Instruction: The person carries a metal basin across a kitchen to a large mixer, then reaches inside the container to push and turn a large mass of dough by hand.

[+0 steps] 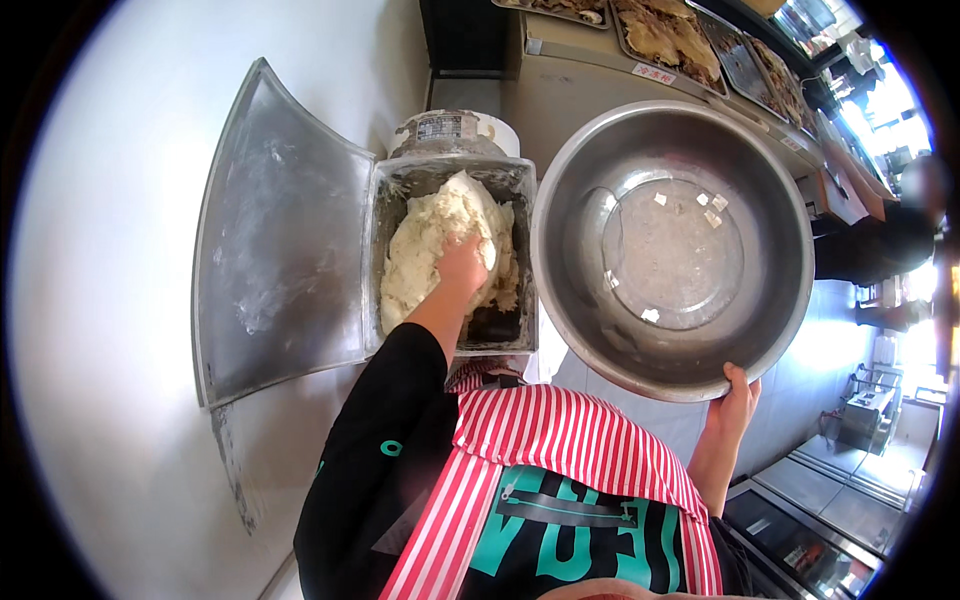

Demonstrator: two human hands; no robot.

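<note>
- Left hand [463, 264]: on the pale dough [425, 245], its fingers partly hidden there, so I cannot tell whether they are spread or closed.
- Around that hand: the dough lies heaped inside a square metal mixer tub [527, 185], its walls smeared with residue.
- Left of that hand: the tub's metal lid [285, 240] is swung open, streaked white.
- Right hand [737, 395]: clamped on the near rim of a large round steel basin [590, 180], thumb over the edge.
- Beyond the right hand, inside the basin: small white scraps [712, 217] are scattered across the bottom.
- Farther off, past the basin: flat brown food pieces [672, 35] sit on a metal tray.
</note>
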